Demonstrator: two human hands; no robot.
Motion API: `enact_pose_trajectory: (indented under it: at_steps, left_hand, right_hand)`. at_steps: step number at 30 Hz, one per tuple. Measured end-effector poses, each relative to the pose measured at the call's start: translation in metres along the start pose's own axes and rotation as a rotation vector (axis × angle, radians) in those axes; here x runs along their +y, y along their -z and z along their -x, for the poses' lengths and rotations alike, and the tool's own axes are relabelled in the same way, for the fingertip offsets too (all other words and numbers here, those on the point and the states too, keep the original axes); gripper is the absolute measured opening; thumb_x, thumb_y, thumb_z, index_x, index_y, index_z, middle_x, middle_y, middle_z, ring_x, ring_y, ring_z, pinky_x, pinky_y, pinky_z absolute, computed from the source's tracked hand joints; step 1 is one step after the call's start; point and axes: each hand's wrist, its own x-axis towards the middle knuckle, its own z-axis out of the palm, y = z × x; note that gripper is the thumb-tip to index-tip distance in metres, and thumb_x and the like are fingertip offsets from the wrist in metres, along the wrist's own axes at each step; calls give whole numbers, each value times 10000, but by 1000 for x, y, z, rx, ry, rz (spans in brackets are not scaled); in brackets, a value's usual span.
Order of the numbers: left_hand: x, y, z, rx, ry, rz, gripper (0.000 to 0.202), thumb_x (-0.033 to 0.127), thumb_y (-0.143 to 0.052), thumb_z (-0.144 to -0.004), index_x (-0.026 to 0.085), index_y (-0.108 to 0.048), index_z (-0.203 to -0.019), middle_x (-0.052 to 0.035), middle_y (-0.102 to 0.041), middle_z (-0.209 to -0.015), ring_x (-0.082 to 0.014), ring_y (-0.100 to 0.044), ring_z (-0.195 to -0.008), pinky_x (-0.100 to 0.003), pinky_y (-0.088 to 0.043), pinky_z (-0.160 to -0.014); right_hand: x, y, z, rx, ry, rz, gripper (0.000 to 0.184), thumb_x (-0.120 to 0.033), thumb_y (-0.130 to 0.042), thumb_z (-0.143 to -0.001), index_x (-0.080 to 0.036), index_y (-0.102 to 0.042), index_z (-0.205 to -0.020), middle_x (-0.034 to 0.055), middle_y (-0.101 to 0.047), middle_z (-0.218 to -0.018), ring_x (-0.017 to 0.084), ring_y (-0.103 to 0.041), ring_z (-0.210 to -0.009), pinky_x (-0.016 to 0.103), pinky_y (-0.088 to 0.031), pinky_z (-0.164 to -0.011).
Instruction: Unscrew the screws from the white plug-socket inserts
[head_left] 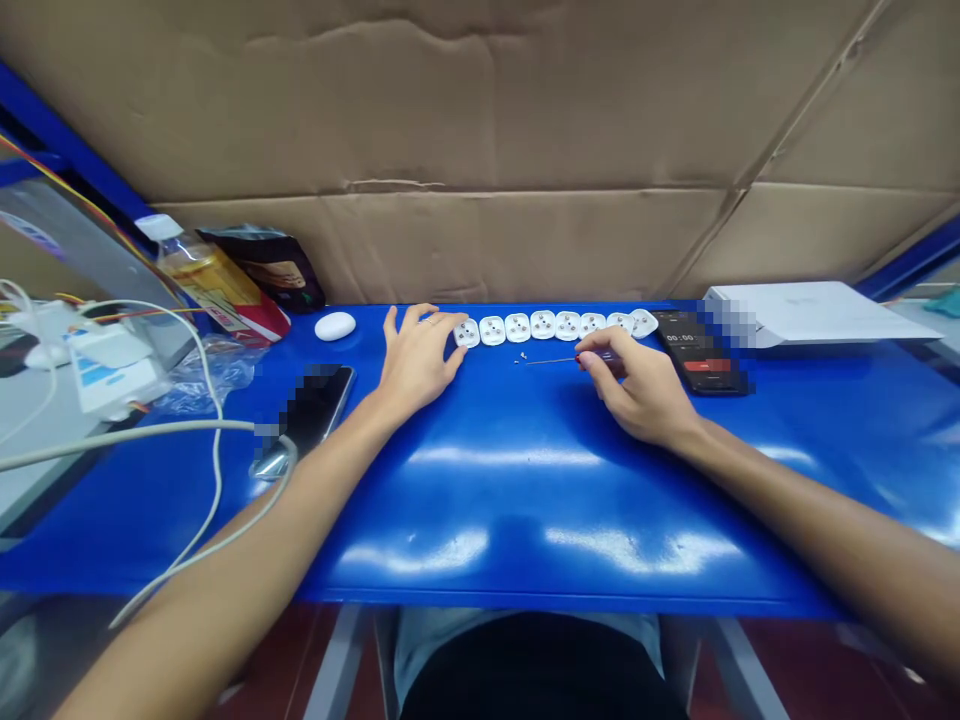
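right grip (637,390) tight around screwdriver (551,361), left grip (416,360) open at plug row (555,325) end, timer phone (694,355) just beyond

we note bare blue table (517,480) before both hands; plug row (555,325) lines the back, phone (319,405) and cables (210,440) crowd left, timer phone (697,355) right.

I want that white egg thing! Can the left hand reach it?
Probably yes. The left hand lies open near the white oval case, only bare blue table between them; the right hand holds the screwdriver elsewhere.
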Motion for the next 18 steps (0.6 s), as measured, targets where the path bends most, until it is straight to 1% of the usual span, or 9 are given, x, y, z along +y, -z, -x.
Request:
enact_pose_trajectory:
  at_steps: [3,6,8,10,12,13,15,17,18]
  left_hand:
    - [-1,9,3,-7,23,-4,390,360,-648,-962,269,-707,-1337,-109,-735,-1359,-395,-518,-1396,-691,-180,-1266]
    - [3,18,6,-70,26,51,388,388,-693,-924,259,-750,-1285,-107,-749,-1306,-400,-576,-1317,-635,-316,-1213]
    - [10,21,8,-135,-22,126,394,425,-721,-907,252,-768,-1257,-98,-755,-1295,-384,-615,-1261,-566,-414,-1146]
    - [20,21,11,-191,-82,211,410,461,-755,-891,235,-772,-1233,-91,-764,-1266,-355,-654,-1197,-516,-466,-1097]
    - [31,21,14,-203,-108,284,422,493,-800,-867,228,-779,-1195,-86,-767,-1206,-327,-682,-1129,-486,-503,-1055]
    - [35,20,17,-199,-118,316,447,509,-819,-856,230,-779,-1202,-89,-757,-1200,-319,-686,-1117,-475,-519,-1037]
    - [42,19,20,-181,-118,378,581,548,-870,-806,229,-755,-1278,-102,-728,-1228,-315,-687,-1113,-462,-551,-999]
    - [43,19,22,-202,-147,451,708,554,-901,-777,234,-708,-1379,-104,-711,-1308,-306,-693,-1117,-447,-571,-983]
    - [42,19,23,-230,-174,481,730,541,-899,-787,240,-684,-1417,-99,-708,-1352,-301,-698,-1121,-441,-575,-988]
  right_hand:
    - [-1,1,-1,6,0,-6,169,-373,-547,-1063,-234,-639,-1089,74,-777,-946,214,-698,-668,373,-553,-671]
    - [-1,1,-1,20,1,-13,160,-378,-559,-1060,-244,-644,-1086,73,-772,-931,218,-700,-664,384,-564,-669]
    - [-2,2,0,33,-3,-23,158,-385,-568,-1059,-250,-648,-1075,70,-769,-920,222,-703,-668,393,-574,-677]
    - [-4,2,2,72,2,-46,152,-388,-579,-1056,-252,-646,-1048,63,-766,-912,221,-708,-681,395,-584,-690]
    - [-8,2,4,136,25,-70,147,-388,-593,-1051,-254,-641,-1015,57,-762,-905,217,-713,-694,388,-590,-695]
    - [-10,2,5,164,37,-80,149,-390,-599,-1049,-255,-639,-1002,56,-761,-898,216,-714,-697,384,-590,-691]
    - [-14,3,7,182,51,-89,156,-398,-599,-1049,-256,-639,-997,58,-763,-887,217,-717,-698,380,-588,-677]
    - [-16,4,9,158,55,-92,171,-406,-577,-1060,-256,-644,-1017,61,-766,-881,224,-724,-705,385,-584,-672]
    - [-16,4,10,138,61,-94,177,-406,-564,-1067,-254,-647,-1030,60,-767,-876,227,-728,-713,387,-584,-676]
